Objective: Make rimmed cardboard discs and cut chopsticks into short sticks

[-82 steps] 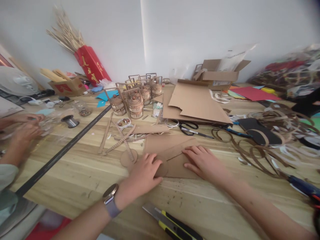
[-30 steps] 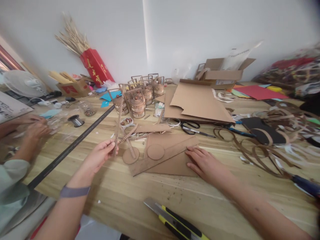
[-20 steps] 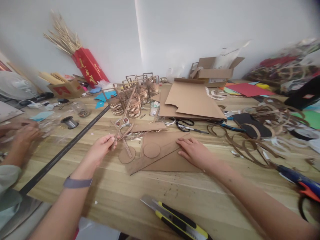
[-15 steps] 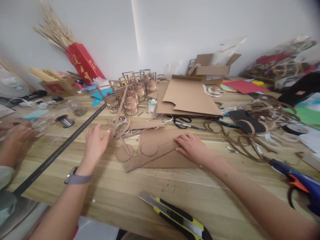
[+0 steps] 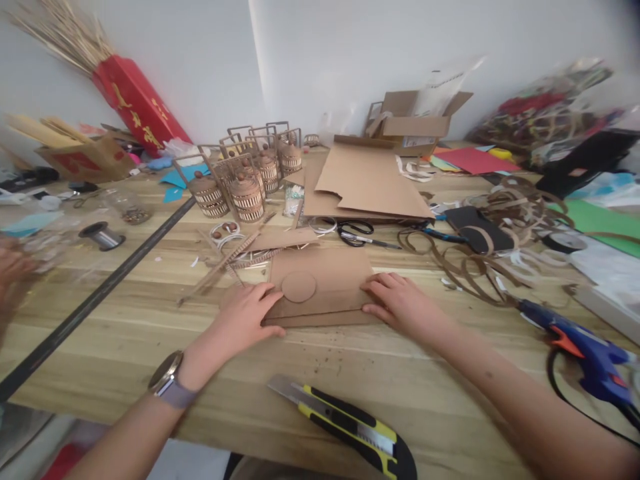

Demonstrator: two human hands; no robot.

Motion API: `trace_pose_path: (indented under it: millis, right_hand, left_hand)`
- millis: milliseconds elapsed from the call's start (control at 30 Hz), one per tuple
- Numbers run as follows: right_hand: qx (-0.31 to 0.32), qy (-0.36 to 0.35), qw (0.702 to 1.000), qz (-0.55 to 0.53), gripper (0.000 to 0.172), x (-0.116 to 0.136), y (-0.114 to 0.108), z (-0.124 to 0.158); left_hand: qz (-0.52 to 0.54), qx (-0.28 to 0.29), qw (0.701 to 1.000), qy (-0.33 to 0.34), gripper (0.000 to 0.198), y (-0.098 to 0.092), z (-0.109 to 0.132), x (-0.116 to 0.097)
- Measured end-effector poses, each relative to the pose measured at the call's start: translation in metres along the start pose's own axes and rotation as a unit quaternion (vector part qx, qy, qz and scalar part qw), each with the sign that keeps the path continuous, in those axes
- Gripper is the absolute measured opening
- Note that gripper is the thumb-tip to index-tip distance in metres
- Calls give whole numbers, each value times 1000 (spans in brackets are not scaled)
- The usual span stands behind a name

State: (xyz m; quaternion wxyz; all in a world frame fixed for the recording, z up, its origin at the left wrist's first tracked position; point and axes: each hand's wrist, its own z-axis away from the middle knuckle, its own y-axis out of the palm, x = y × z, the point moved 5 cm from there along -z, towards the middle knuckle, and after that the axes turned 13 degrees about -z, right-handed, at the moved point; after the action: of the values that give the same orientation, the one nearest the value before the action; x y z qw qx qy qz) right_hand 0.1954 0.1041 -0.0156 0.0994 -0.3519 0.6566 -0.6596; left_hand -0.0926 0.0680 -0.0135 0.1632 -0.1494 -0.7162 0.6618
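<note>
A brown cardboard strip [image 5: 325, 308] lies across the lower part of a rectangular cardboard sheet [image 5: 345, 267]. My left hand [image 5: 247, 310] grips the strip's left end, fingers above and thumb along the near edge. At its right end, my right hand [image 5: 400, 300] holds the strip between fingertips and thumb. A round cardboard disc [image 5: 299, 287] rests on the sheet, just right of my left fingertips. Nearer to me lies a yellow and black utility knife [image 5: 345, 427] with its blade out.
Several small woven baskets with handles [image 5: 247, 200] stand at the back. Larger cardboard sheets [image 5: 370, 177], scissors [image 5: 357, 233] and coiled brown strips [image 5: 465, 280] lie beyond my hands. A blue glue gun [image 5: 585, 353] is at right, a black bar [image 5: 100, 303] at left. Another person's hand [image 5: 15, 260] shows far left.
My left hand has moved right and down onto the strip's left end. The strip has turned from slanting to nearly level along the sheet. The view has shifted slightly.
</note>
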Motion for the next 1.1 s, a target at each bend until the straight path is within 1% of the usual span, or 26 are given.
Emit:
trace_pose_path:
  millis: [100,200,300,367,433,500,533,567,600,633,700,733,800,867,1000,1100]
  right_hand:
    - [-3,13,1000,-15,28,-4,-2,9]
    - [2,27,999,-29,31,-9,-6,17]
    - [3,36,999,-41,34,-13,-8,21]
    - [3,42,998,-44,35,-14,-7,23]
    - [2,50,998,-44,35,-16,-5,23]
    - [-6,54,998,-45,35,-17,-3,23]
    - [-11,55,997,-46,35,-18,-2,23]
    - [-16,54,997,-48,35,-19,-1,23]
    - [-20,53,997,-51,35,-19,0,24]
    - [-23,52,997,-53,35,-20,0,24]
    - [-31,49,997,-56,36,-22,2,25]
    - [-34,46,997,-58,36,-23,2,25]
    - [-39,41,997,-60,36,-24,3,26]
    - [-43,37,996,-64,35,-25,4,26]
    - [-48,35,996,-67,35,-26,5,26]
    - [-47,37,996,-67,37,-27,5,26]
  left_hand:
    - [30,3,1000,5,55,5,0,-3]
    - [38,8,999,11,52,8,1,-12]
    - [36,2,999,15,45,2,0,-19]
    - [14,-8,1000,-7,38,-6,-4,-16]
    - [-23,-30,998,-56,31,-18,-9,-1]
    - [-72,-63,987,-128,29,-31,-13,25]
    - [-106,-78,976,-174,30,-36,-14,41]
    - [-147,-76,962,-218,31,-39,-13,58]
    - [-181,-60,947,-259,33,-39,-12,75]
    - [-197,-25,938,-284,33,-36,-11,91]
    - [-191,1,935,-298,27,-29,-8,113]
    - [-182,11,937,-298,24,-25,-6,121]
    - [-162,18,942,-292,21,-18,-3,129]
    - [-146,14,948,-281,20,-14,-1,130]
    - [-125,-9,957,-263,21,-14,5,121]
    - [-112,-26,961,-253,26,-15,14,114]
